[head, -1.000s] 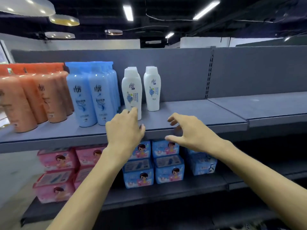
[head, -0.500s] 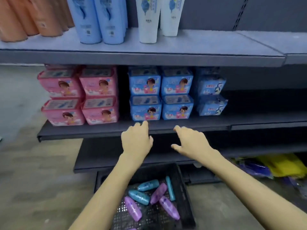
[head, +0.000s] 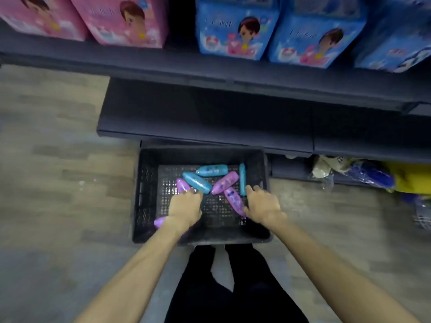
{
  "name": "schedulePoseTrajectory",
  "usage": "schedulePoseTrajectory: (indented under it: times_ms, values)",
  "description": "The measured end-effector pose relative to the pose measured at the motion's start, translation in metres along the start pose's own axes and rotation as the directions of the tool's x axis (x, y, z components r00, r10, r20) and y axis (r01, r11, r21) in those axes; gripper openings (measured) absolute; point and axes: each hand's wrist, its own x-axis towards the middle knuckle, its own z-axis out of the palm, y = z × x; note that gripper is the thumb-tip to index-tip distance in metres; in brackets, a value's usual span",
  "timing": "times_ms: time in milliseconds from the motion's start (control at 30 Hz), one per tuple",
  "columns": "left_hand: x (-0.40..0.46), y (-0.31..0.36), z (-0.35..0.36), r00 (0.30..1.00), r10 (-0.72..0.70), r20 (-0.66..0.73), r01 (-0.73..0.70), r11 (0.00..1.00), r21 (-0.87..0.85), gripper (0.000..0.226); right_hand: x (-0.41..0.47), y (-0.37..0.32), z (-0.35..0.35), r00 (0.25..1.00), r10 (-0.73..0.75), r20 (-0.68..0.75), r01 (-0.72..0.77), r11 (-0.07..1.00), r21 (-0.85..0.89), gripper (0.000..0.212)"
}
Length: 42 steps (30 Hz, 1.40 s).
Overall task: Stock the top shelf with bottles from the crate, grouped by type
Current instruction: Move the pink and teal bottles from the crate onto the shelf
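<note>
Both hands are lowered into the crate (head: 144, 194). The left hand (head: 185, 207) is spread over a purple bottle (head: 182, 185) lying lengthwise beneath its fingers; the right hand (head: 261, 203), also unclenched, is nearest another purple bottle (head: 234, 199).

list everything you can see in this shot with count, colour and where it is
crate: 1, black, on the floor below the shelves
teal bottles: 3, teal, lying at the crate's far end
purple bottles: 4 visible, purple, lying in the crate
pink packs: 2 in view, pink, shelf at upper left
blue packs: 3 in view, blue, same shelf, to the right
bagged goods: count unclear, blue and yellow, floor at right
left hand: over the crate, grip unclear
right hand: over the crate, grip unclear
</note>
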Motion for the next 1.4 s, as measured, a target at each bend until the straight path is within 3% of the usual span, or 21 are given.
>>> schedulePoseTrajectory:
  times_ms: [300,500,767,933,1067,1233,1400]
  values:
    - [0.058,-0.027,0.118,0.983,-0.103,0.152,0.107,0.994,-0.021,0.043,0.108,-0.013,0.097,0.979,-0.094,0.179,0.12,0.983,-0.14,0.062]
    - [0.126,-0.051,0.186,0.977,-0.136,0.162,0.142,0.99,-0.023,0.053,0.194,-0.038,0.14,0.975,-0.192,0.111,0.214,0.946,-0.244,0.063]
    - [0.217,-0.075,0.243,0.953,-0.272,0.136,0.291,0.944,-0.154,0.038,0.294,-0.085,0.176,0.945,-0.326,0.039,0.32,0.888,-0.33,0.059]
    - [0.255,-0.071,0.26,0.874,-0.468,0.134,0.486,0.822,-0.297,0.047,0.333,-0.107,0.198,0.926,-0.379,-0.002,0.357,0.873,-0.334,0.056]
    - [0.282,-0.064,0.271,0.791,-0.562,0.242,0.61,0.697,-0.377,0.063,0.342,-0.124,0.21,0.941,-0.339,-0.011,0.319,0.895,-0.312,0.055]
    - [0.292,-0.072,0.279,0.671,-0.631,0.389,0.729,0.467,-0.501,0.091,0.348,-0.134,0.213,0.962,-0.271,-0.028,0.252,0.924,-0.289,0.056]
    - [0.279,-0.071,0.286,0.682,-0.617,0.392,0.718,0.466,-0.516,0.084,0.346,-0.131,0.213,0.964,-0.266,-0.032,0.247,0.93,-0.273,0.081]
